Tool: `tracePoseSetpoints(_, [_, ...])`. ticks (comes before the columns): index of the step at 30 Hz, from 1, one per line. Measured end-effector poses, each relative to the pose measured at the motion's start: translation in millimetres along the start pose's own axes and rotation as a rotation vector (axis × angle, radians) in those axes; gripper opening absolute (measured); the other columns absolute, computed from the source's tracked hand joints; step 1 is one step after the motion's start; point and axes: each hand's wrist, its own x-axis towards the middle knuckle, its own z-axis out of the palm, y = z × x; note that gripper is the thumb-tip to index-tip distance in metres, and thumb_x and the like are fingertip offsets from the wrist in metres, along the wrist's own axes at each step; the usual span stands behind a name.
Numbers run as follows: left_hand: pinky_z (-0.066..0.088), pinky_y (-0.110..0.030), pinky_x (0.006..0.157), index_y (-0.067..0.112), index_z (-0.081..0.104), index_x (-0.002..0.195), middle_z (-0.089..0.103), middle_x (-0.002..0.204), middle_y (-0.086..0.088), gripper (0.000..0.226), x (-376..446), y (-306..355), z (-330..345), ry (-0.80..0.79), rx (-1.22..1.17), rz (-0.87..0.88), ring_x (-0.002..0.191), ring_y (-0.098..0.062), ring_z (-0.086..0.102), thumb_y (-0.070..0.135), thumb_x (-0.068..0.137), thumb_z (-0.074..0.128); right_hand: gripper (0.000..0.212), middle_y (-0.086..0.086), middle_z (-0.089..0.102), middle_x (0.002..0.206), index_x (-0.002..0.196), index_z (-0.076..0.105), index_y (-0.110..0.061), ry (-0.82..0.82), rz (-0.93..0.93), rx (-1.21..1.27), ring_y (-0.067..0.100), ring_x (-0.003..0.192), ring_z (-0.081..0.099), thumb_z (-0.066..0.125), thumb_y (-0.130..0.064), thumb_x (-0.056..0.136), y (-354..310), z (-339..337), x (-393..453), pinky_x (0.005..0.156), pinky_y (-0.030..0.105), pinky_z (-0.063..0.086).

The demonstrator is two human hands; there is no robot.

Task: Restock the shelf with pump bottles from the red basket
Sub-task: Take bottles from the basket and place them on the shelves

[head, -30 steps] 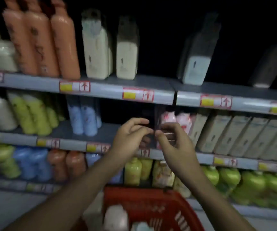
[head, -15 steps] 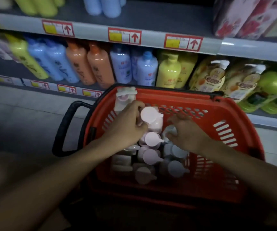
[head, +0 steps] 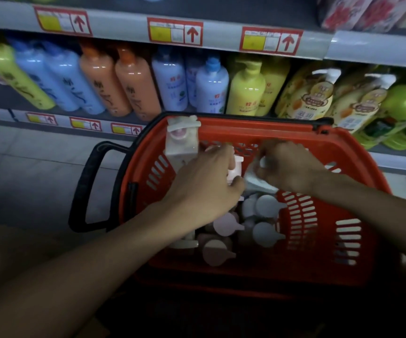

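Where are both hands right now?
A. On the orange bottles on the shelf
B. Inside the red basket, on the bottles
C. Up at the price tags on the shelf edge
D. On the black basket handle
B: the left hand and right hand are both down inside the red basket, each gripping a pump bottle.

Red basket (head: 304,254) at frame centre, black handle at 9 o'clock; pink and grey pump bottles (head: 265,234) upright inside, toward its left half.
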Motion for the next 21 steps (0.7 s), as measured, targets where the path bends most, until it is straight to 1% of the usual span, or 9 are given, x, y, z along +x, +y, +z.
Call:
tracePoseSetpoints(2, [0.054,-0.044,0.078,0.022,0.052,0.111,0.061,0.107,0.005,0.027,-3,5,8,0.024,-0.077,0.051,0.094,-0.017,0.061,0.029,0.088,0.064,0.017,-0.002,0.068,0.088,0.095,0.063,-0.025,0.151,0.007,0.113,0.026,0.081,0.066,0.072,-0.034,0.084,-10,-26,-9,0.066,0.035,0.051])
tracePoseSetpoints(5, [0.053,-0.040,0.089,0.021,0.045,0.134,0.057,0.127,0.003,0.055,-4,13,25,0.114,-0.206,0.077,0.114,-0.017,0.056,0.029,0.085,0.071,0.017,-0.010,0.056,0.068,0.092,0.066,-0.018,0.411,0.027,0.235,0.018,0.067,0.058,0.074,-0.030,0.083,-30,-66,-28,0.056,0.029,0.036])
tracePoseSetpoints(8, [0.044,-0.029,0.096,0.017,0.034,0.150,0.051,0.141,0.000,0.086,-2,21,40,0.145,-0.225,0.146,0.127,-0.011,0.046,0.034,0.079,0.079,0.024,-0.007,0.059,0.068,0.091,0.067,-0.017,0.583,0.074,0.356,0.008,0.060,0.053,0.076,-0.036,0.079,-46,-98,-48,0.055,0.029,0.040])
tracePoseSetpoints(10, [0.044,-0.033,0.103,0.016,0.026,0.154,0.047,0.146,0.000,0.099,2,28,46,0.153,-0.233,0.176,0.135,-0.012,0.043,0.040,0.075,0.081,0.027,-0.004,0.063,0.070,0.089,0.068,-0.018,0.661,0.113,0.438,0.010,0.062,0.055,0.075,-0.039,0.074,-54,-112,-61,0.058,0.031,0.045])
tracePoseSetpoints(12, [0.045,-0.031,0.105,0.022,0.022,0.154,0.045,0.148,0.002,0.105,5,38,45,0.174,-0.295,0.139,0.136,-0.011,0.042,0.045,0.072,0.084,0.028,-0.002,0.065,0.072,0.086,0.068,-0.017,0.696,0.133,0.528,0.015,0.065,0.059,0.074,-0.040,0.070,-64,-120,-75,0.062,0.034,0.049])
tracePoseSetpoints(14, [0.048,-0.026,0.099,0.033,0.021,0.147,0.047,0.143,0.007,0.105,6,48,44,0.195,-0.393,0.082,0.130,-0.007,0.047,0.043,0.067,0.088,0.028,0.001,0.068,0.075,0.085,0.069,-0.015,0.704,0.129,0.601,0.021,0.071,0.063,0.075,-0.039,0.071,-71,-123,-85,0.065,0.039,0.054])
tracePoseSetpoints(16, [0.051,-0.024,0.093,0.036,0.025,0.143,0.052,0.135,0.012,0.105,7,53,42,0.191,-0.478,0.027,0.121,-0.004,0.053,0.036,0.061,0.091,0.028,0.003,0.070,0.077,0.087,0.071,-0.013,0.686,0.130,0.615,0.022,0.072,0.066,0.077,-0.039,0.077,-72,-127,-87,0.065,0.041,0.055])
tracePoseSetpoints(19, [0.053,-0.022,0.085,0.031,0.031,0.134,0.054,0.122,0.018,0.102,13,53,32,0.153,-0.618,-0.095,0.112,-0.003,0.056,0.025,0.054,0.093,0.031,-0.001,0.068,0.069,0.089,0.073,-0.009,0.591,0.087,0.855,0.015,0.050,0.057,0.073,-0.039,0.092,-64,-134,-82,0.047,0.030,0.043])
tracePoseSetpoints(21, [0.055,-0.024,0.078,0.026,0.040,0.125,0.062,0.112,0.013,0.088,22,52,19,0.094,-0.781,-0.215,0.105,-0.006,0.062,0.010,0.055,0.091,0.035,0.004,0.065,0.069,0.092,0.071,-0.005,0.566,0.070,1.030,0.012,0.043,0.048,0.066,-0.039,0.099,-54,-134,-76,0.044,0.024,0.038])
